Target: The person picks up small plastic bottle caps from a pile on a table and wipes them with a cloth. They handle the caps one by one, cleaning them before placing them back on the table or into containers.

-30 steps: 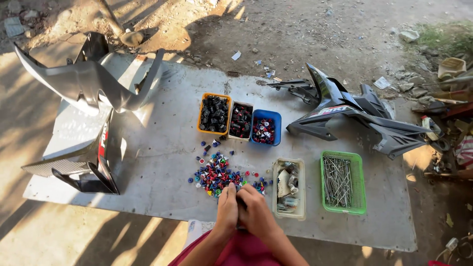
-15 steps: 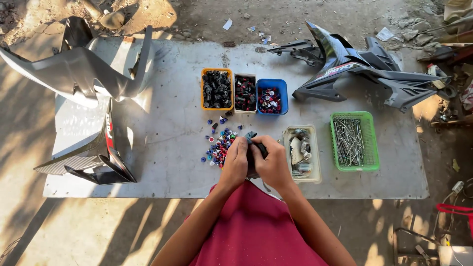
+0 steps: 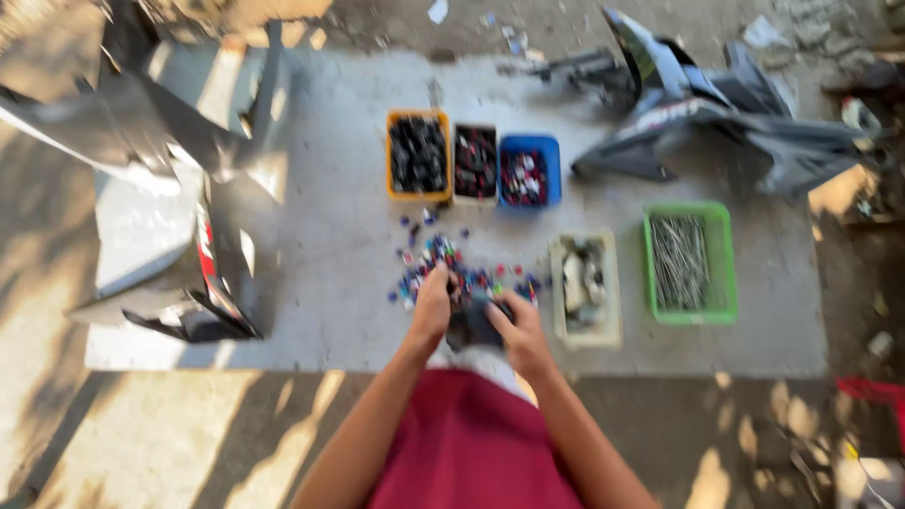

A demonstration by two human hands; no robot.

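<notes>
1. Both hands meet at the near edge of the slab [image 3: 311, 330], around a dark object [image 3: 471, 325]. Frame is blurred, so can't tell what the object is.
2. Left hand [image 3: 432, 311]: fingers curled over the object's left side, knuckles up, touching the near edge of the pile [image 3: 452, 273] of small coloured bits. Looks like a grip on the object, not 100% sure.
3. Right hand [image 3: 517, 330]: wrapped on the object's right side, thumb on top, clenched round it.
4. Why held so, prob.: two-hand hold keeps the object steady and close to the body, right by the pile, so bits are within short reach.
5. Arms: both forearms come up from the bottom of frame, angled inward into a V, wrists nearly together above the red cloth [image 3: 471, 443] on the lap.
6. Layout reads as sorted by kind, all in front of the person: orange tray [image 3: 418, 155] w/ dark pieces, a middle tray [image 3: 475, 162], blue tray [image 3: 528, 172] in a row beyond the pile; pale tray [image 3: 584, 287] just right of the hands; green tray [image 3: 686, 264] w/ long metal pins further right.
7. Big bodywork panels [image 3: 160, 188] lie left, more panels [image 3: 716, 113] top right, well apart from the hands.
</notes>
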